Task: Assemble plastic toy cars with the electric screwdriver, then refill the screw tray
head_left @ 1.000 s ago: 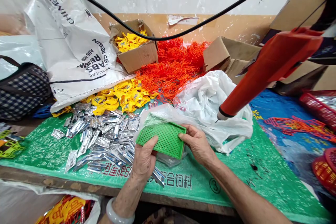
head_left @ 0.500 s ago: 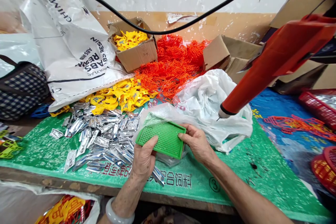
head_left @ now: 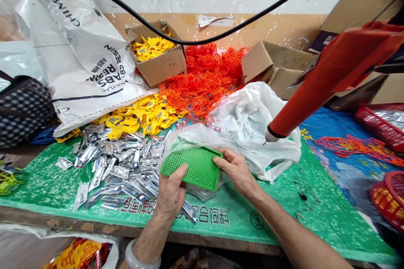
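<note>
A green perforated plastic tray (head_left: 194,166) with a low rim is held tilted above the table, between my two hands. My left hand (head_left: 172,189) grips its lower left edge, thumb on top and fingers underneath. At the right edge, my right hand (head_left: 235,170) pinches the rim between thumb and fingers. Clear plastic film lies over and behind the tray's far side, joined to or touching a crumpled white plastic bag (head_left: 255,122). Silver metal blades (head_left: 126,164) are heaped just left of my left hand.
An orange electric screwdriver (head_left: 315,92) hangs at the right, its tip above the white bag. Yellow parts (head_left: 145,113), orange-red plastic pieces (head_left: 205,80) and a cardboard box (head_left: 164,67) lie behind. A black cable (head_left: 195,43) sags across the top. Red baskets (head_left: 389,197) stand far right.
The view has shifted slightly, so most things appear a little further left. Both hands keep their grip on the green tray, which has hardly moved.
</note>
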Demonstrator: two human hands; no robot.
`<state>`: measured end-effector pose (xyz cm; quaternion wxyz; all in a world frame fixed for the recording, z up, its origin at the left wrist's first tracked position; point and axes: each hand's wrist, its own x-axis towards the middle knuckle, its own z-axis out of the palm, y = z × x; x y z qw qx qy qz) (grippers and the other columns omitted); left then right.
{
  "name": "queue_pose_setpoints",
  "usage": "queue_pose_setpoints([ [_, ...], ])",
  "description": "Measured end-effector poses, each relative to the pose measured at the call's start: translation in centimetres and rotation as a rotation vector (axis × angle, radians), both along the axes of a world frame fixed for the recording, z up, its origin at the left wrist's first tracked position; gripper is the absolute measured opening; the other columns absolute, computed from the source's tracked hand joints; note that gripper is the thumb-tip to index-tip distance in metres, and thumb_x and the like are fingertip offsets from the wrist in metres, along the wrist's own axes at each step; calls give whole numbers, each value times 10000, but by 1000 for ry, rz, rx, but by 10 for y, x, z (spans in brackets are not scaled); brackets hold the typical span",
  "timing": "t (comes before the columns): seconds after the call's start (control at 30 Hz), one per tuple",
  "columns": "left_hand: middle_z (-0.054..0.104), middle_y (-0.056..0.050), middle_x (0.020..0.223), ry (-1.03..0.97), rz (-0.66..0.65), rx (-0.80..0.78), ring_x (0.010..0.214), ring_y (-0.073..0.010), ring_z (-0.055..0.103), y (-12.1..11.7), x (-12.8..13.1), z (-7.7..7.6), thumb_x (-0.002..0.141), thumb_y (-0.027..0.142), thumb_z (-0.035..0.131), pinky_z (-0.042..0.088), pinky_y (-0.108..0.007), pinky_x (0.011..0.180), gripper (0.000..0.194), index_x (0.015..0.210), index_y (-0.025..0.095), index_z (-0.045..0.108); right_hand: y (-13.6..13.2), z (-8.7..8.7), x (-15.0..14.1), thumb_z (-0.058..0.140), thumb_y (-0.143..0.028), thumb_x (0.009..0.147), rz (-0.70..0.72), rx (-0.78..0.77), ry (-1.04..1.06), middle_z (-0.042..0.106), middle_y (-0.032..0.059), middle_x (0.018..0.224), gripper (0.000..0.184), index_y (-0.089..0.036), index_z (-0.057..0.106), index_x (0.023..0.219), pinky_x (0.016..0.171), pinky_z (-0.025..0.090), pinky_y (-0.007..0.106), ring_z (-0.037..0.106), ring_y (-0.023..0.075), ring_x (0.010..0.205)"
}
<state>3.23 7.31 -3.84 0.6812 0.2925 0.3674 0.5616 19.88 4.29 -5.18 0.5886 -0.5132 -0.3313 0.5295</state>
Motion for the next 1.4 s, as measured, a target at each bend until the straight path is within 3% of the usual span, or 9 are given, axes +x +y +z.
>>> queue_pose_setpoints([
  [0.93, 761, -41, 1089, -21, -1, -28, 1065, -273, 686, 1, 1, -2, 652, 286, 844, 512, -400, 995, 628, 1246, 255, 645, 1, 2, 0, 700, -375, 701, -5, -37, -113, 681, -5, 757, 271, -180, 704, 888, 665, 455, 298, 596, 165, 692],
  [1.07, 765, -55, 1073, -44, -23, -23, 1059, -274, 690, -1, 2, -3, 693, 331, 825, 522, -391, 976, 612, 1266, 238, 631, -2, 8, -5, 684, -454, 732, -10, -28, -303, 714, 56, 961, 418, -180, 682, 1048, 782, 499, 364, 639, 229, 873],
  [1.2, 758, -79, 1092, -44, -107, -8, 1067, -290, 686, -4, 2, -5, 703, 374, 818, 534, -405, 953, 648, 1295, 222, 604, -5, 15, -16, 712, -491, 709, -207, 73, -671, 603, 136, 1296, 636, -180, 595, 1252, 1038, 409, 482, 535, 315, 1210],
  [1.4, 755, -96, 1088, 3, -143, 13, 1030, -293, 698, -4, 1, -9, 665, 381, 841, 544, -403, 927, 688, 1286, 201, 609, -1, 14, -22, 682, -482, 732, -152, -7, -694, 591, 154, 1300, 647, -138, 573, 1269, 1065, 389, 480, 519, 314, 1237],
])
